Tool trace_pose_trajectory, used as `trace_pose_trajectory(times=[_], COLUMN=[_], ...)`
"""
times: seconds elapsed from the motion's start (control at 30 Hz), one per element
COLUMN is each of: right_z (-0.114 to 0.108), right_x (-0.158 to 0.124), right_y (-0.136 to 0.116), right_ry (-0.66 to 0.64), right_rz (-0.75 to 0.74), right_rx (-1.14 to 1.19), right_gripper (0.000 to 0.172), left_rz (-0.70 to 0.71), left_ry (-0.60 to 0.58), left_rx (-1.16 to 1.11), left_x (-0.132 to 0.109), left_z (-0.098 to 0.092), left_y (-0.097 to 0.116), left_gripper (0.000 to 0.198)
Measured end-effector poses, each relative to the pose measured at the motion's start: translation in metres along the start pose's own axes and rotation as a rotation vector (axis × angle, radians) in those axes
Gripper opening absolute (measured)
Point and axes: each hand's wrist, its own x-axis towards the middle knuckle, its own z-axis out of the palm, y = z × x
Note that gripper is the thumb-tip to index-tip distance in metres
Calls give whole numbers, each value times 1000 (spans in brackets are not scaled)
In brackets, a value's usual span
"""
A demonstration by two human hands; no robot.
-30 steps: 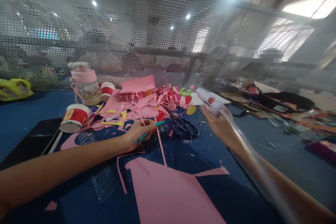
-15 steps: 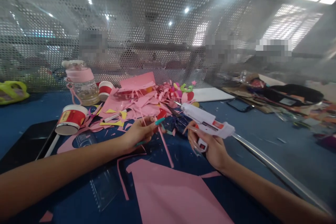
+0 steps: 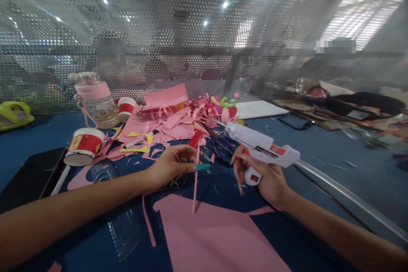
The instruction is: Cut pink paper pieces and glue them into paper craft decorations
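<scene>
My left hand (image 3: 170, 165) pinches a thin pink paper stick (image 3: 196, 187) between thumb and fingers. The stick stands nearly upright, its lower end over a large pink paper sheet (image 3: 216, 233). At its top is a red piece (image 3: 195, 137); whether the two are joined I cannot tell. Wrapped round the handle of a white glue gun (image 3: 250, 137) is my right hand (image 3: 266, 178). The gun's metal nozzle points up and left, toward the pink scraps, apart from the stick. A clear glue stick (image 3: 331, 191) runs out of its back.
Pink paper scraps (image 3: 168, 121) are heaped beyond my hands. Paper cups (image 3: 84, 146) and a pink-lidded bottle (image 3: 97, 100) stand at left, near a black flat device (image 3: 32, 174). A perforated metal screen (image 3: 191, 59) rises behind. Cardboard and clutter (image 3: 353, 108) lie at right.
My left hand has turned the pink stick more upright and shifted slightly right, thumb now across the stick. My right hand has moved a little to the right with the glue gun.
</scene>
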Motion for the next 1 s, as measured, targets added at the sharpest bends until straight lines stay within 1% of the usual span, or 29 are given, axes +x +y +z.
trace_pose_trajectory(times=[0.1,0.17,0.27,0.4,0.5,0.57,0.63,0.8,1.0], right_z=[-3,-5,-8,-11,-8,-5,-1,-2,-4], right_x=[-2,-2,-3,-6,-8,-7,-6,-4,-4], right_y=[2,3,4,2,-2,-6,-8,-7,-4], right_ry=[8,-12,-79,-135,-157,-166,-164,-148,-142], right_rz=[-42,-75,-80,-14,-57,-108,-127,-127,-111], right_rx=[-108,-176,-270,-406,-474,-500,-508,-532,-552], right_gripper=[31,28,27,29,29,27,25,24,23], left_rz=[17,13,6,-1,1,0,0,25,24], left_ry=[8,-4,-7,26,39,48,50,26,30], left_rx=[-11,-2,8,12,17,12,0,-12,-21], left_x=[4,6,7,6,6,6,6,5,6], left_z=[-4,-6,-6,-4,-4,-5,-5,-6,-6], left_y=[-6,-7,-6,-6,-8,-9,-9,-8,-9], left_gripper=[39,41,38,31,29,29,29,29,27])
